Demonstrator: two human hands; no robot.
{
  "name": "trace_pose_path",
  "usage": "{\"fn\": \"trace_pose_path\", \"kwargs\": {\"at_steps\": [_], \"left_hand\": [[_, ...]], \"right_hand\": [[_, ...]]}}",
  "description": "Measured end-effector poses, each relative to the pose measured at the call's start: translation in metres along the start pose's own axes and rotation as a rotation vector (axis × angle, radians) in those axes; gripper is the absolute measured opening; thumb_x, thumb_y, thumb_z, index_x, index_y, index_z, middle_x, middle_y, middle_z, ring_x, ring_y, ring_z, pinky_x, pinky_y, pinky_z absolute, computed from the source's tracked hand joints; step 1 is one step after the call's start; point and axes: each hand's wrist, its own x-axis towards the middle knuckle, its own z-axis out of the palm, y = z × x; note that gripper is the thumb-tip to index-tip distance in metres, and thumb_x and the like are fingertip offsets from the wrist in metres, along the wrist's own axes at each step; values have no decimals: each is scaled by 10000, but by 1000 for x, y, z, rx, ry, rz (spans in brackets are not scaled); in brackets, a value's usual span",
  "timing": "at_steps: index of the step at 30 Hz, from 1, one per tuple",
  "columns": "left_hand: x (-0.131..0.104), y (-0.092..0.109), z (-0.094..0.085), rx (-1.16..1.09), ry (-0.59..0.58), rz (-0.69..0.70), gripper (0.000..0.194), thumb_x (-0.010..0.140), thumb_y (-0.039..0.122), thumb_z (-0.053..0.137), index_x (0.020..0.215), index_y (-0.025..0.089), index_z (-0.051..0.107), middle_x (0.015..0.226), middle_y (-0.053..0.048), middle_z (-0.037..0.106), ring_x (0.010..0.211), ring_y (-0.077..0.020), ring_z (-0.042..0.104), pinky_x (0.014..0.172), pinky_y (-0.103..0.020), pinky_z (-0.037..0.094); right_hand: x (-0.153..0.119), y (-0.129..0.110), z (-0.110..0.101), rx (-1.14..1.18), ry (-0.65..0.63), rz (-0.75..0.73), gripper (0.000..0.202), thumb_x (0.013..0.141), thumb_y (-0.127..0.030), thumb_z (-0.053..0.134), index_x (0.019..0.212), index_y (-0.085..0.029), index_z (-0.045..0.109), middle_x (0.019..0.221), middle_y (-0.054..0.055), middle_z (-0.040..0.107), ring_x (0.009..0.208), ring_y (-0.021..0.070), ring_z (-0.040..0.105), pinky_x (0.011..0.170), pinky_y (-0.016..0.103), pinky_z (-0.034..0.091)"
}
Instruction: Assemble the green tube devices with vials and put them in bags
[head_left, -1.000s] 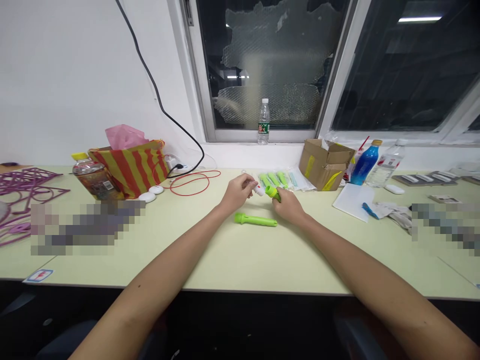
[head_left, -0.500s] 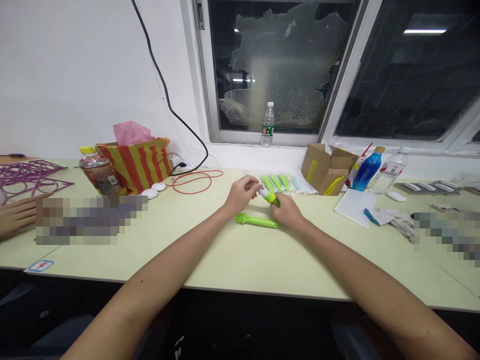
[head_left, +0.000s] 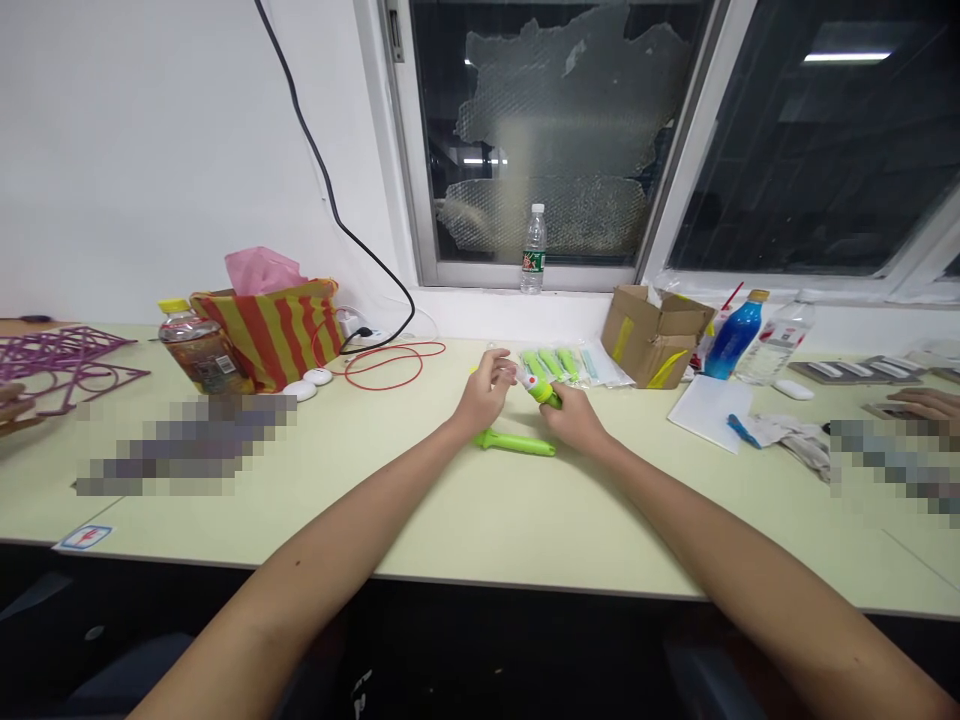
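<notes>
My right hand [head_left: 576, 418] is closed around a green and white stick-shaped plastic piece [head_left: 541, 390], whose white end with a red dot points up and left. Just left of that end is my left hand [head_left: 484, 396], fingers curled with the tips close together. A bit of yellow shows at its far side, but what it holds, if anything, is unclear. Below the hands a green plastic tube-like piece [head_left: 517, 443] lies on the table, its left end partly behind my left hand. Beyond them, several green pieces [head_left: 553, 364] lie in clear plastic bags.
A cardboard box [head_left: 654, 335], a blue bottle [head_left: 739, 335], a white sheet [head_left: 711, 412] and a glove [head_left: 784, 436] are to the right. Leftward stand a striped bag [head_left: 281, 335] and a drink bottle [head_left: 206, 350], with a red cable [head_left: 382, 372] nearby. Other people's hands show at both edges.
My left hand has drawn slightly away from the white end of the piece, leaving a gap. My right hand keeps its hold. Another person's hand has appeared at the right edge.
</notes>
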Motion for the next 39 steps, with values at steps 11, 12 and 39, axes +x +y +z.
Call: {"fn": "trace_pose_path", "kwargs": {"at_steps": [11, 12, 39], "left_hand": [[20, -70, -46, 555, 55, 2, 423, 860, 173, 462, 1279, 196, 518, 1314, -119, 536, 1139, -233, 548, 988, -429, 445], [23, -73, -44, 587, 44, 30, 457, 859, 169, 466, 1313, 201, 496, 1343, -117, 517, 1202, -240, 512, 1036, -438, 411], [25, 9, -11, -281, 244, -121, 352, 790, 457, 676, 904, 181, 490, 733, 20, 560, 504, -139, 631, 434, -274, 529]], "right_hand": [[10, 1, -6, 917, 51, 182, 100, 671, -222, 639, 742, -192, 575, 664, 17, 610, 670, 190, 602, 700, 348, 478], [9, 1, -6, 954, 42, 180, 100, 669, -217, 647, 740, -192, 580, 676, 19, 613, 686, 191, 607, 713, 351, 481], [8, 16, -12, -157, -2, 94, 54, 724, -254, 491, 733, -202, 485, 715, 17, 548, 643, 162, 455, 578, 286, 290]]}}
